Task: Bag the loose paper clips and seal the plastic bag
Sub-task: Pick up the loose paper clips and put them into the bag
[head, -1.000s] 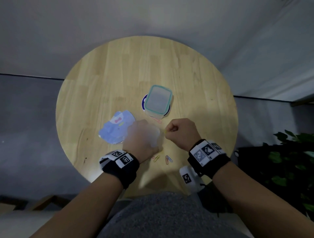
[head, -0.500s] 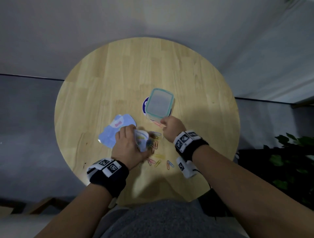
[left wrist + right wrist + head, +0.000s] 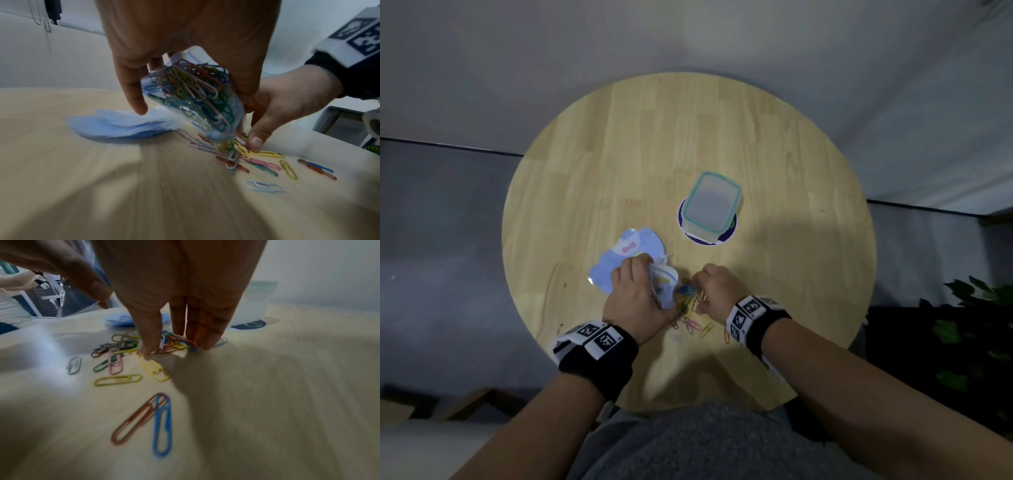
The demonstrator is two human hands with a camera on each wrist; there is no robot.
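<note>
My left hand (image 3: 649,281) grips a clear plastic bag (image 3: 666,291) stuffed with coloured paper clips and holds it tilted just above the round wooden table (image 3: 688,137). In the left wrist view the bag (image 3: 197,97) points its lower end down at the heap of loose clips (image 3: 257,160). My right hand (image 3: 717,287) is beside the bag, thumb and fingers (image 3: 203,340) curled down and pinching a bunch of clips (image 3: 174,344) on the tabletop. Several more clips (image 3: 693,323) lie scattered toward the near edge, among them a brown and blue pair (image 3: 148,421).
A clear lidded box with a teal rim (image 3: 712,205) stands on a dark blue round coaster (image 3: 731,231) behind the hands. A light blue printed pouch (image 3: 626,251) lies flat left of the bag. A green plant (image 3: 979,325) stands off the table's right side.
Both hands have come down from above the table. The right hand reached toward the box, then drew back onto the clip heap. The left hand has tilted the bag toward the heap.
</note>
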